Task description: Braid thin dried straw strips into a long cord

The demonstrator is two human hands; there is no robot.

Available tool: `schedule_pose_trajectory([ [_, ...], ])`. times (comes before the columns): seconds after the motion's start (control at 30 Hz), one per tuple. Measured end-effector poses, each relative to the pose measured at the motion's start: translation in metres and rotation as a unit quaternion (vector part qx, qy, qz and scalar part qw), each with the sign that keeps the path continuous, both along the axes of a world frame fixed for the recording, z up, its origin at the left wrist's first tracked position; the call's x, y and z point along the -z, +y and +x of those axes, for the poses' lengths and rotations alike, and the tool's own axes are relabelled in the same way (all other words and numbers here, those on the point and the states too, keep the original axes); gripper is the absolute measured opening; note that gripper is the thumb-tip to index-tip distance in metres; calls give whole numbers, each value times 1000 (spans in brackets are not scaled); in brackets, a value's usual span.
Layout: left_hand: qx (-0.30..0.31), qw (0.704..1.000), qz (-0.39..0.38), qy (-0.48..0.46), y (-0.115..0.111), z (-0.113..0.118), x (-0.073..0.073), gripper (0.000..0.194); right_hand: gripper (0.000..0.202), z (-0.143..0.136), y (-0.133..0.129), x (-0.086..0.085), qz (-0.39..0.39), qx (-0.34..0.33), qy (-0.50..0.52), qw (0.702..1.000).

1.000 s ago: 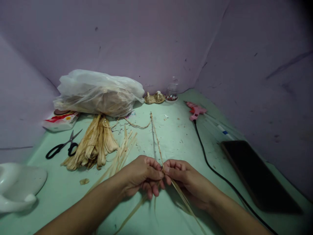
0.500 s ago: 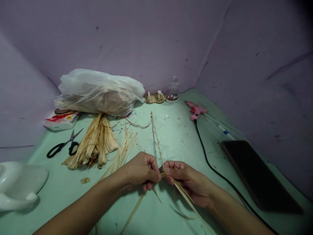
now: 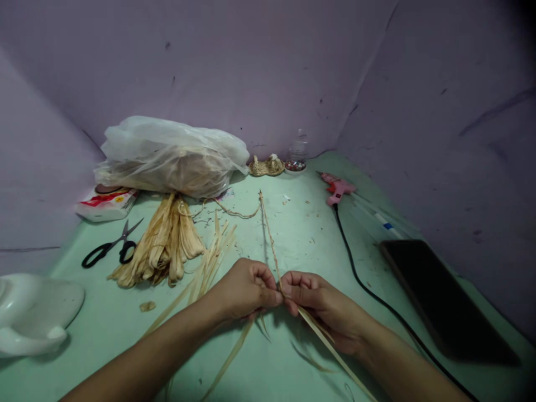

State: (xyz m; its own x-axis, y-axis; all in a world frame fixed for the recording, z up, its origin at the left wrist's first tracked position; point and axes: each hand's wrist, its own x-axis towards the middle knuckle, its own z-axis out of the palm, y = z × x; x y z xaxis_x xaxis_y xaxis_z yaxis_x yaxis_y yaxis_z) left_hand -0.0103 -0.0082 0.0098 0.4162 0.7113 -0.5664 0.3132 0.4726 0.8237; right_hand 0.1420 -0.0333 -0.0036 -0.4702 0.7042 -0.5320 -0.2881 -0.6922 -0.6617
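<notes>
My left hand (image 3: 245, 289) and my right hand (image 3: 319, 304) meet near the front of the green table (image 3: 293, 234), both pinching the near end of a thin braided straw cord (image 3: 269, 234). The cord runs away from my fingers toward the back of the table. Loose flat straw strips (image 3: 326, 346) trail from under my hands toward me, some to the left, one long one to the right.
A bundle of dried straw (image 3: 163, 245) lies left of centre, with loose strips (image 3: 209, 262) beside it, black scissors (image 3: 109, 251), a plastic bag (image 3: 171, 156) and a white dish (image 3: 29, 307). On the right are a pink glue gun (image 3: 337, 188) with its black cord (image 3: 368, 290) and a dark tablet (image 3: 439, 301).
My hands have shifted slightly away from me along the cord. The loose strips under them have swung into new angles. Nothing else moved.
</notes>
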Motion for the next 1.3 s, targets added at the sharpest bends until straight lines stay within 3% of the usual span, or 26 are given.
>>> schedule_pose_trajectory([
  [0.2,-14,999,25,41,-6,5,0,9,23,0,-1,-2,20,17,-7,1000],
  [0.47,11,998,-54,-5,-7,4,-6,10,16,-3,-2,6,211,-5,-147,966],
  [0.83,-11,998,-67,-2,-7,7,-6,15,8,-1,-2,-2,251,-30,-192,948],
  [1.0,-66,998,-9,18,-11,12,-1,15,7,3,-5,3,315,-26,-270,909],
  [1.17,-104,993,57,26,-19,16,10,13,7,6,-5,3,329,-32,-355,875],
  [1.23,-108,991,72,32,-22,17,12,14,10,6,-6,1,349,-40,-417,838],
  [1.3,-110,989,87,42,-24,18,12,14,12,7,-10,-2,388,-53,-500,773],
])
